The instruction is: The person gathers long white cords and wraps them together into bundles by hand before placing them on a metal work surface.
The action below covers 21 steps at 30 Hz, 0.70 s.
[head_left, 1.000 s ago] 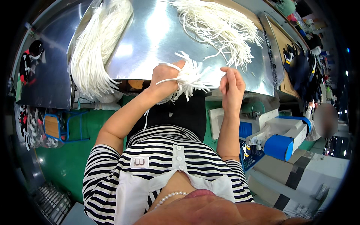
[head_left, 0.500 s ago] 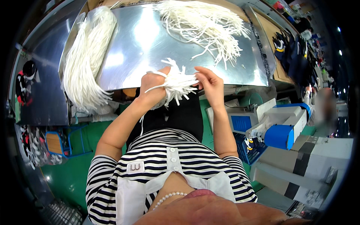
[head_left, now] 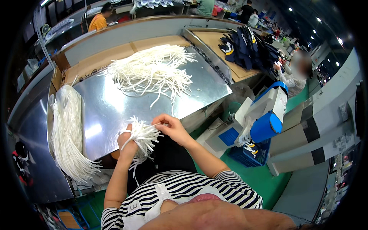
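In my left hand point(head_left: 127, 145), closed near the table's front edge, is a bunch of white shoelaces point(head_left: 143, 138), with loose ends fanning out above and to the right. My right hand point(head_left: 171, 128) meets the right side of the bunch, thumb and fingers pinched on a lace end. Part of the bunch hangs below the left hand, in front of my dark trousers. Beyond the hands, a loose heap of white laces point(head_left: 153, 71) lies across the metal table point(head_left: 209, 84). At the left edge rests a long bundle of laces point(head_left: 68, 132), partly wrapped in clear plastic.
Dark shoe pieces point(head_left: 245, 48) are piled on a cardboard-lined surface at far right. A white and blue machine point(head_left: 264, 119) stands to my right above a blue crate point(head_left: 251, 155). Another person point(head_left: 293, 76) works beyond it; others sit farther back.
My view has tilted up and turned, so the table and hands appear shifted left and more of the room shows. Both hands stay at the bunch, the right still pinching at its right side.
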Motion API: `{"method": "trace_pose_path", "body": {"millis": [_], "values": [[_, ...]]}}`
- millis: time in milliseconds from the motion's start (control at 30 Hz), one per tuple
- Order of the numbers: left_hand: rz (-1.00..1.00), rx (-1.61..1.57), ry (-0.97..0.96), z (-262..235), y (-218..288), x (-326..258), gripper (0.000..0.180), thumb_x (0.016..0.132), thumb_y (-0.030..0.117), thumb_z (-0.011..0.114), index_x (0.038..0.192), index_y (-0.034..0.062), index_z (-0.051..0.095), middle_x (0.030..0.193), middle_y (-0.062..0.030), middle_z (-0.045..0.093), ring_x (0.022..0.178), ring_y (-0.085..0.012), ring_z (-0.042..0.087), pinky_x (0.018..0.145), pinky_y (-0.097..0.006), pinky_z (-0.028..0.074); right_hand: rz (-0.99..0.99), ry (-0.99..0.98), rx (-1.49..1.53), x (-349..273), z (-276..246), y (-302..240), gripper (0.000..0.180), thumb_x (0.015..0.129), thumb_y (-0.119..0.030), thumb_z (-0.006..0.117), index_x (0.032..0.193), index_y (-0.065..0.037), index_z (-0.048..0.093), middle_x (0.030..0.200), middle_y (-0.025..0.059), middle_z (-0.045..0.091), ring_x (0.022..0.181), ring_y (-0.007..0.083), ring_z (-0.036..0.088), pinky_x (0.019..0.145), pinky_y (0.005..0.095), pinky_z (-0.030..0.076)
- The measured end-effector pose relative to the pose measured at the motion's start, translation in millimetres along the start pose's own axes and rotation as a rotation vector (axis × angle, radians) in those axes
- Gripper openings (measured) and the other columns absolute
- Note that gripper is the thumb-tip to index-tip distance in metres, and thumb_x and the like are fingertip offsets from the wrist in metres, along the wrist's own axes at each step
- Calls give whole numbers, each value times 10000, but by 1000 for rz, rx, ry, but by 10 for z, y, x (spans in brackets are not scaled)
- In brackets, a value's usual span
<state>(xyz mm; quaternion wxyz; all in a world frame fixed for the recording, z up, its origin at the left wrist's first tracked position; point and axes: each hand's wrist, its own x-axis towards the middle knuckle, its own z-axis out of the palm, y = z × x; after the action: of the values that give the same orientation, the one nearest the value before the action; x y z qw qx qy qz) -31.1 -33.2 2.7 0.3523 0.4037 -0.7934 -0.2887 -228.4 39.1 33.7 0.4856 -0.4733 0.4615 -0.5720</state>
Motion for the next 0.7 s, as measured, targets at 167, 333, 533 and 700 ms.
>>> {"method": "trace_pose_path", "body": {"millis": [167,333,533,700], "values": [[28,-69,33,14,-96,81,249,800,260,677,964,84,611,793,-158,673,744,-372,650,601,-426,490,262,-287,616,-124,87,-66,88,919,-83,585,993,-44,556,809,5,557,559,20,403,464,151,255],[16,48,31,-57,5,60,279,801,313,667,970,100,604,775,-161,656,721,-372,637,589,-435,479,316,-68,292,-223,289,78,69,873,-113,657,896,-49,650,670,-33,577,528,13,454,467,158,329],[143,235,88,-110,200,3,248,752,280,708,912,117,611,744,-116,640,679,-336,625,562,-408,474,110,78,74,-205,90,-73,281,982,-166,458,1206,-36,567,815,25,628,580,31,503,499,161,353],[396,297,169,-76,154,-29,234,706,276,724,783,105,585,662,-75,594,606,-273,603,531,-371,437,23,11,-338,-2,203,-29,278,859,-169,684,1075,-3,628,779,-17,573,638,20,424,557,182,363]]}}
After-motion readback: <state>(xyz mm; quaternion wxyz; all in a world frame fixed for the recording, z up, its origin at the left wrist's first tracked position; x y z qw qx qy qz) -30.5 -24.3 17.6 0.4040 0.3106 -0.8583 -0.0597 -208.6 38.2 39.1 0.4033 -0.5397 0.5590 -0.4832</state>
